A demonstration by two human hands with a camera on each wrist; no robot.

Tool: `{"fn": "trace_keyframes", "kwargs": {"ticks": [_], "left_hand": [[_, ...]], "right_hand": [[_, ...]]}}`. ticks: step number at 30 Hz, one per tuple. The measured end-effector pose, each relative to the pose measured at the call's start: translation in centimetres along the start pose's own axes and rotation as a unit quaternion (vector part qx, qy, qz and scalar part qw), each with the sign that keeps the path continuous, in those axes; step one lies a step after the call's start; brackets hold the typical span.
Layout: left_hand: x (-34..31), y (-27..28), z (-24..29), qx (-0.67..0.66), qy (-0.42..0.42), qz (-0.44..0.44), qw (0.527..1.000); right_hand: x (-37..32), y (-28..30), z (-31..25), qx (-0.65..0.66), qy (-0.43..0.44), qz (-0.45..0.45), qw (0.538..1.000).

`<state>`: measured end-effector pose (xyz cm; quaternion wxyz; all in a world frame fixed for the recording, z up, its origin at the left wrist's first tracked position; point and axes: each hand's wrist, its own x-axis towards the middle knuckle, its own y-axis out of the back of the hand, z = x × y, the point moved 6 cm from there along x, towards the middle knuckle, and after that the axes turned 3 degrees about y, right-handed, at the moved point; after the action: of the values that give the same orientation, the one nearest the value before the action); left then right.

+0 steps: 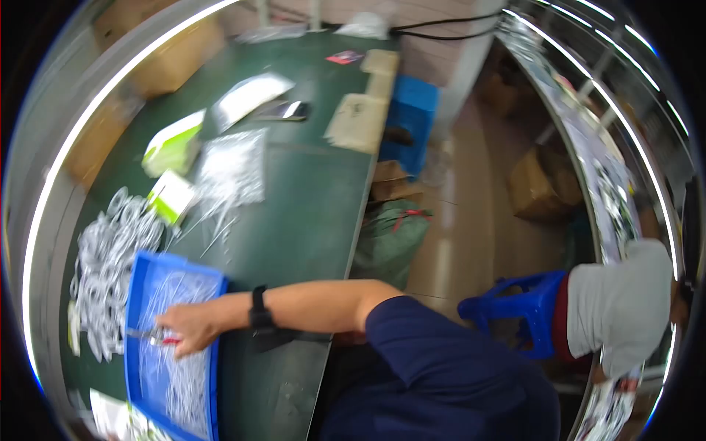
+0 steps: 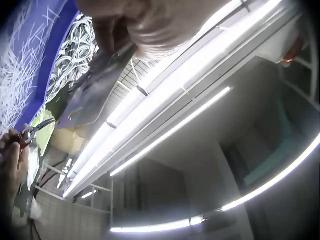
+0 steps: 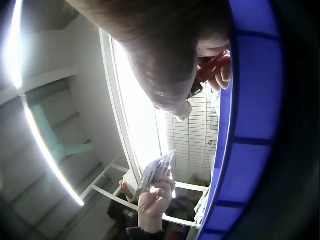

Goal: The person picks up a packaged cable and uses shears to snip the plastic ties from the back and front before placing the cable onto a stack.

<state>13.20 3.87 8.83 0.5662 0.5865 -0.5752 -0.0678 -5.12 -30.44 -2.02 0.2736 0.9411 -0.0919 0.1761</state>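
Observation:
My right hand grips red-handled cutters over a blue tray of thin white strips. In the left wrist view the cutters show their jaws apart. My left hand pinches a flat, clear plastic piece, raised above the table; what it contains, if anything, cannot be told. From the right wrist, that hand appears beyond the cutters, its fingers curled round the plastic piece. The head view does not show my left hand.
Coiled white cables lie along the tray's far side. Green-and-white packs, a clear bag, a phone and brown paper lie on the green table. Another person is by a blue stool.

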Motion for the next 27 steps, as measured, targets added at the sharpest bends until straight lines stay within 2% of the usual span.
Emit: {"fn": "trace_keyframes", "kwargs": {"ticks": [1, 2, 3, 4, 5, 6, 7, 8, 9, 11, 13, 14, 17, 20, 23, 27], "left_hand": [[-0.9, -0.4, 1.2, -0.105, 0.021, -0.001, 0.994], [-1.9, -0.8, 2.4, -0.215, 0.040, 0.002, 0.976], [-3.0, -1.1, 3.5, -0.318, 0.057, 0.009, 0.946], [-2.1, -2.1, 5.2, -0.468, 0.175, -0.046, 0.865], [-1.7, -2.9, 6.9, -0.645, 0.316, -0.041, 0.694], [-1.5, -3.5, 9.1, -0.731, 0.438, 0.013, 0.522], [-0.3, -3.4, 10.3, -0.735, 0.487, 0.016, 0.472], [-0.7, -5.1, 10.2, -0.772, 0.461, 0.022, 0.437], [-0.6, -4.8, 10.6, -0.747, 0.455, 0.043, 0.483], [1.9, -1.5, 13.0, -0.790, 0.423, 0.039, 0.442], [2.1, -1.9, 13.5, -0.816, 0.384, 0.087, 0.422], [2.0, -1.8, 13.6, -0.810, 0.365, 0.091, 0.450], [1.8, -2.2, 14.0, -0.802, 0.364, 0.098, 0.464], [1.1, -2.7, 14.7, -0.798, 0.362, 0.075, 0.475], [0.5, -2.9, 15.6, -0.825, 0.353, 0.053, 0.437], [0.3, -2.6, 16.2, -0.825, 0.359, 0.004, 0.436]], "right_hand": [[0.0, -0.2, 0.8, -0.003, 0.011, 0.019, 1.000], [0.1, -0.8, 2.0, -0.061, 0.060, 0.094, 0.992], [-0.3, 0.0, 1.1, 0.005, 0.042, 0.105, 0.994], [-0.4, 0.4, 0.9, 0.034, 0.055, 0.111, 0.992], [-0.5, 0.8, 0.7, 0.036, 0.026, 0.111, 0.993], [-0.5, 1.7, -0.9, 0.037, -0.010, 0.096, 0.995], [-0.5, 1.8, -1.7, 0.038, -0.027, 0.085, 0.995], [-0.7, 2.0, -2.5, -0.023, 0.018, 0.117, 0.993], [-0.7, 1.8, -3.7, 0.002, 0.026, 0.119, 0.993], [-1.2, 2.1, -4.8, 0.004, 0.035, 0.102, 0.994], [-1.2, 1.6, -6.2, -0.012, 0.053, 0.060, 0.997], [-1.3, 1.5, -6.8, -0.025, 0.055, 0.046, 0.997], [-1.5, 0.8, -8.1, -0.064, 0.055, 0.010, 0.996], [-1.7, -0.1, -8.3, -0.098, 0.054, 0.021, 0.994], [-2.0, -0.6, -7.9, -0.115, 0.053, 0.020, 0.992], [-1.8, -0.8, -7.8, -0.161, 0.084, 0.018, 0.983]]}}
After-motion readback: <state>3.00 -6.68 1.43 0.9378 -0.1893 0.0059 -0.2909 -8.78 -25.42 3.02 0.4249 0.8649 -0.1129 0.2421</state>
